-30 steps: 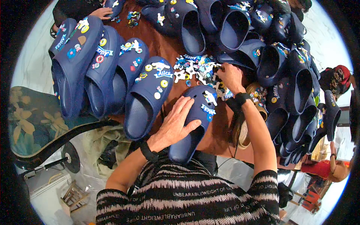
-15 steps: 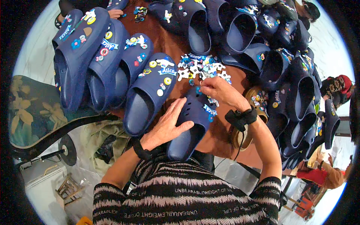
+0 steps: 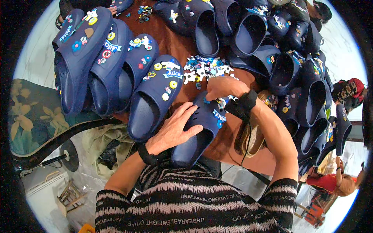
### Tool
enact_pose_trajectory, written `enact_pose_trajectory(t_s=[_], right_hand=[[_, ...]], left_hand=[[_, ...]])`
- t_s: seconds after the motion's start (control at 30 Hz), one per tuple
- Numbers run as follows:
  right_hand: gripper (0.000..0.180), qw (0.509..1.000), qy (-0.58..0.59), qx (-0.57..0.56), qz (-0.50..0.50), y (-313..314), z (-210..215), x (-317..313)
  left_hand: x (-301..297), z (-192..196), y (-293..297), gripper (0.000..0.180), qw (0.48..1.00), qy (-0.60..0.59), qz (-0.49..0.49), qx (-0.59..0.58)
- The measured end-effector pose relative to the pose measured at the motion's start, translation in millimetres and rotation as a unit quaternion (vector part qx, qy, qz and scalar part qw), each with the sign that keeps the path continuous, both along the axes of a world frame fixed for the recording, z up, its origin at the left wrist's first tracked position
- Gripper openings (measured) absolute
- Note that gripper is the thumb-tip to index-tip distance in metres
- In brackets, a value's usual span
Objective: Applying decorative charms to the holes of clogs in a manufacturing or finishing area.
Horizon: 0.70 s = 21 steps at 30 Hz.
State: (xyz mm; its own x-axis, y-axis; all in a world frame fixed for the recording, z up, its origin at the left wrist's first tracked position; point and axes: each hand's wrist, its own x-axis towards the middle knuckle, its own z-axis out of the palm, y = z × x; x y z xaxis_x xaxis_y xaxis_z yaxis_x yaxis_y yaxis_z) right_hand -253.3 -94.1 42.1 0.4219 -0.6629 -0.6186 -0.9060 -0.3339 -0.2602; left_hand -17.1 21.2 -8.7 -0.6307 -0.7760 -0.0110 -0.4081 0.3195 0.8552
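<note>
A navy clog lies in front of me, its heel toward my body, with rows of holes and some charms on its upper. My left hand grips it along the left side, thumb lying across the upper near the foot opening. At the toe, my right hand is closed, fingertips pressed down on the upper beside a blue charm; whatever they pinch is hidden. A blue lettered banner charm sits on the clog's right side. Just beyond the toe lies a pile of loose charms, white, blue and black.
Several decorated navy clogs lean in a row at left, and more navy clogs crowd the far side and right. A tan clog lies right of my work. Another person's hand shows at the far left. Brown cloth covers the table.
My right hand has turned and come down from above the toe, its fingertips now against the upper, with the wrist raised farther forward. My left hand and the clog barely shift.
</note>
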Motion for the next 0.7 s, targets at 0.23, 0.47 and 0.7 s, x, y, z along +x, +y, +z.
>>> enact_pose_trajectory(t_s=[0.23, 0.47, 0.7], right_hand=[[0.027, 0.999, 0.017, -0.029, 0.020, 1, -16, 2], [0.023, 0.984, 0.040, -0.168, 0.031, 21, 4, 13], [0.029, 0.950, -0.190, -0.170, -0.181, 52, 7, -48]], left_hand=[[-3, -1, 0, 0.070, 1.000, -0.012, -0.001, -0.014], [-1, -4, -1, 0.069, 0.999, -0.020, 0.002, -0.025], [-1, 3, -3, 0.066, 1.000, -0.021, -0.007, -0.009]])
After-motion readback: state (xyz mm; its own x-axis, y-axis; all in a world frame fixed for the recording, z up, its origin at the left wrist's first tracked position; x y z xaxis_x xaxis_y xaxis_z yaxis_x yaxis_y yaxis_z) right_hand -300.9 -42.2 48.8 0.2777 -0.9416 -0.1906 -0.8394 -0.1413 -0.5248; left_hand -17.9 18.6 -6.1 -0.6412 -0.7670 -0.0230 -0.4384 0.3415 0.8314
